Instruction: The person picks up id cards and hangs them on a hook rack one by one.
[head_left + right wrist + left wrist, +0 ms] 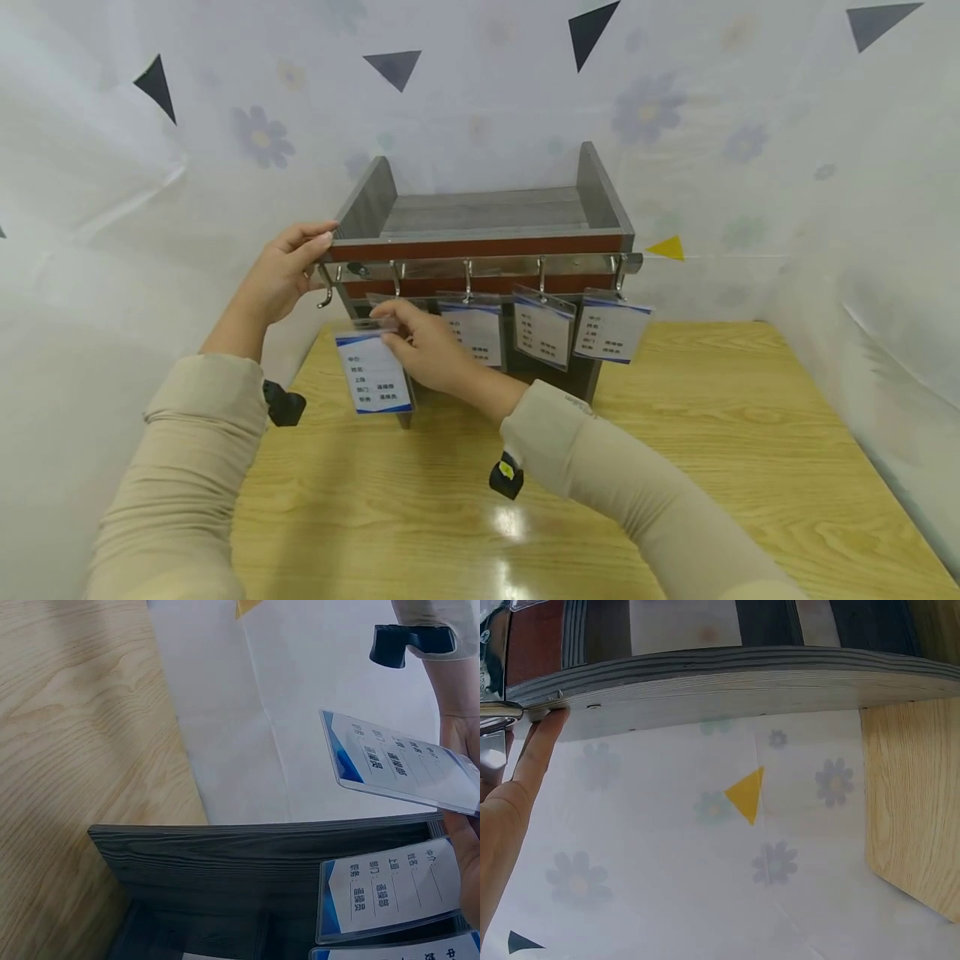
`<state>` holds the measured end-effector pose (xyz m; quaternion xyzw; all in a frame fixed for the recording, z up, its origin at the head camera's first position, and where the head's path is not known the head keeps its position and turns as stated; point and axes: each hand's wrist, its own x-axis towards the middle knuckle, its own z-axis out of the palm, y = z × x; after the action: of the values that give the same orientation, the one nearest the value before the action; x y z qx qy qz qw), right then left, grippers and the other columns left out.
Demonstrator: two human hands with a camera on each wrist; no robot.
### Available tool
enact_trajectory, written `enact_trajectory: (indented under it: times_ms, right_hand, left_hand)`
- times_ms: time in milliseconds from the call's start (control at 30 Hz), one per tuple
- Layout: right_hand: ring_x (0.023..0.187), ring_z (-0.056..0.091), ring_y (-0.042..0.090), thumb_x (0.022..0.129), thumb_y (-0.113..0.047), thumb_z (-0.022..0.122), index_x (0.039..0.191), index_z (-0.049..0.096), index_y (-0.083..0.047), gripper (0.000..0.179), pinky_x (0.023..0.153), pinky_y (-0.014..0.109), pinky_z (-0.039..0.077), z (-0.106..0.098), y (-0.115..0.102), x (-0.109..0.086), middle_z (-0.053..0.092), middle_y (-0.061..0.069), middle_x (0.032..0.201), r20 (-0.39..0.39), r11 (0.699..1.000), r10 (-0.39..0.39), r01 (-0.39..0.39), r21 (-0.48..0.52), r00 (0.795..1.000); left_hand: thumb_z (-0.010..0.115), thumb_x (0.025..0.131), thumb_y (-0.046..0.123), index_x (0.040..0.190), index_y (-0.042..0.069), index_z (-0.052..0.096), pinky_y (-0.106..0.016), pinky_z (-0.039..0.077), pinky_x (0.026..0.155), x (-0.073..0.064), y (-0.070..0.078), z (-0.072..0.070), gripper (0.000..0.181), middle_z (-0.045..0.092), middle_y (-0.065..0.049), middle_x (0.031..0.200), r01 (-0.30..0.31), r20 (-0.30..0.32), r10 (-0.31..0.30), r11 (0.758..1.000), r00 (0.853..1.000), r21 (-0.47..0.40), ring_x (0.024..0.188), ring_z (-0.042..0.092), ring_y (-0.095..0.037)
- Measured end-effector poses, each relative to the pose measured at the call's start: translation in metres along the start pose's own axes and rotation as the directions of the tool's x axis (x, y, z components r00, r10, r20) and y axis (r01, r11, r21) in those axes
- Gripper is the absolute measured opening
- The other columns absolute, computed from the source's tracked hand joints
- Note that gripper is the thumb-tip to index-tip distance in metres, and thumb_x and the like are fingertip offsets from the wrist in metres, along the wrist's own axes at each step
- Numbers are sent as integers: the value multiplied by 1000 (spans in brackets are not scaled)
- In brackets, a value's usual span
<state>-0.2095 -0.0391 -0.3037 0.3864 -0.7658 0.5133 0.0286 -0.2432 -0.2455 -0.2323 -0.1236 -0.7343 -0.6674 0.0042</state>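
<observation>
My right hand (431,346) pinches the top edge of a badge in a clear sleeve (375,372), a white card with blue corners and printed text. That badge (397,761) is tilted in the right wrist view, in front of another hanging badge (394,889). The leftmost hook (325,286) is just above and left of the held badge. My left hand (277,271) rests on the left front corner of a grey wooden shelf (487,208). In the left wrist view, one straight finger (536,754) touches its side panel (727,686).
Several hooks line a metal rail (506,265) along the shelf's front. Badges hang from hooks to the right, including one (543,332) and the rightmost (611,331). The shelf stands on a wood-grain table (712,433), before a pale flowered wall covering (487,92).
</observation>
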Motion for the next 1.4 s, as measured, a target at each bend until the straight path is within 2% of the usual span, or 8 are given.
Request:
enact_trajectory:
  times_ms: [67,200,367,500,800,1067,1200,1400]
  right_hand:
    - [75,51,9,89,-7,46,116,46,-9,27,55,20,40,2,-1,3,56,4,98,10,1000,-11,11,-11,1000]
    - [77,51,8,88,-5,47,116,47,-6,28,60,17,41,7,-5,9,56,7,102,2,997,-66,67,-40,998]
    - [63,48,8,88,-4,46,116,51,-7,28,56,15,39,13,-10,17,58,6,103,-3,989,-98,97,-108,995]
    - [57,45,6,89,-7,45,116,52,-10,28,52,15,38,16,-13,21,58,0,99,3,987,-65,65,-150,998]
    - [55,42,7,90,-10,43,117,51,-10,27,51,16,35,21,-19,33,53,-4,83,22,979,-49,52,-195,999]
    - [60,45,7,91,-8,42,119,49,-8,29,59,14,37,24,-23,42,55,1,102,37,982,-17,23,-187,999]
    - [50,41,9,90,-6,41,118,50,-8,29,52,15,36,26,-22,44,54,-1,89,28,983,3,2,-184,1000]
    - [55,40,9,90,-4,40,117,53,-8,31,50,15,34,29,-23,45,55,1,83,-3,976,-5,4,-219,1000]
  left_hand:
    - [50,88,23,115,17,51,-60,16,90,0,0,0,28,17,-11,137,0,-3,0,1000,1000,2,79,30,-11]
    - [50,88,22,113,17,52,-60,16,90,0,0,0,26,17,-11,137,-4,-5,4,1000,1000,0,89,32,-11]
    - [50,88,22,114,18,52,-60,16,90,0,-1,-1,27,17,-10,138,-12,5,12,1000,1000,-1,107,30,-19]
    - [48,89,22,115,17,51,-60,17,90,1,-2,-2,27,16,-9,138,-14,18,14,1000,1000,2,124,14,-24]
    - [47,89,21,113,19,52,-59,19,89,2,-3,-3,25,16,-8,137,-18,26,18,1000,999,-1,119,19,-21]
    - [47,89,21,113,19,52,-54,25,90,2,-2,-4,25,16,-7,137,-5,22,5,1000,1000,-14,109,26,-14]
    - [48,89,22,111,20,53,-57,21,90,1,-1,-4,23,14,-6,138,5,30,-5,1000,1000,-19,119,20,-18]
    - [47,90,22,111,20,51,-59,18,90,1,-1,-4,22,13,-6,139,12,43,-12,1000,999,3,127,9,-23]
